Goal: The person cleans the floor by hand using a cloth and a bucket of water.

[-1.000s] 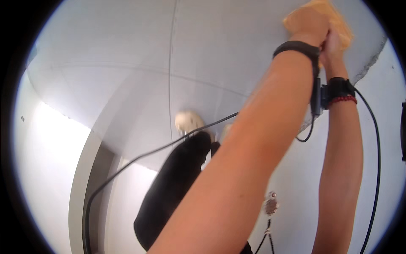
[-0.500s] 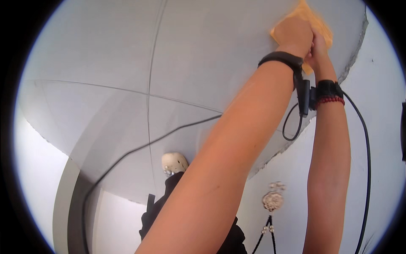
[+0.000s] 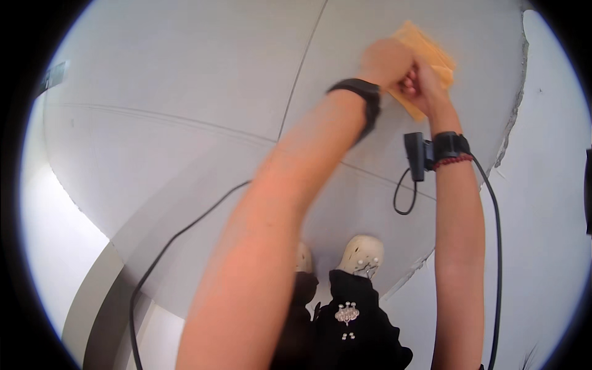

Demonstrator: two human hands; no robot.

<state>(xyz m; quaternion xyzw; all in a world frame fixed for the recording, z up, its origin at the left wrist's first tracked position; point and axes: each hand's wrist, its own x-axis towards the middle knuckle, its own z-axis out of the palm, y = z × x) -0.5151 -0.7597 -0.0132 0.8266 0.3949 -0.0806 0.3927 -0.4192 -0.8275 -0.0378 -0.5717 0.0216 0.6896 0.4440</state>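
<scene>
An orange-yellow cloth (image 3: pixel 430 52) is bunched between my hands, its loose corners sticking out above and below. My left hand (image 3: pixel 386 61), blurred by motion, is closed on the cloth from the left, with its back toward me. On the right, my right hand (image 3: pixel 424 86) grips the same cloth with curled fingers, close against the left hand. Both hands are held together high in the view, over the grey tiled floor. What lies inside the two fists is hidden.
Black wrist straps with a small black device (image 3: pixel 415 157) and a black cable (image 3: pixel 497 246) hang along my arms. A white wall (image 3: pixel 552 185) with a rough edge borders the grey floor (image 3: pixel 203 80) at right. Below are my cream clogs (image 3: pixel 362 253) and a dangling pendant (image 3: pixel 347 313).
Both hands have shifted left and slightly down with the cloth, and the left wrist has moved away from the right one. The view has turned, so both clogs now show.
</scene>
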